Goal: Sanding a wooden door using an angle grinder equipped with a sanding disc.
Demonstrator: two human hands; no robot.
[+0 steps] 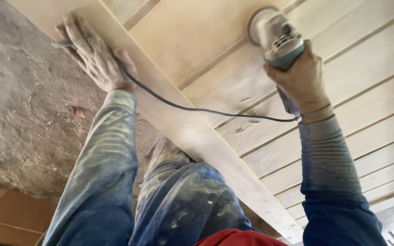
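Head view: right hand (303, 79) clenched round sander (277, 34), disc flat on slatted wooden panel (352, 86), far right. Sander's long axis ran from wrist toward far left. Left hand (94, 54) pressed on panel frame rail (169, 114), pinning black cord (197, 109). Panel dusty, pale; rough concrete floor (19, 114) at left.

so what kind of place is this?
Likely a woodworking shop or site: the right hand runs a power sander over a pale slatted wooden panel, and the concrete floor carries sawdust and chips.
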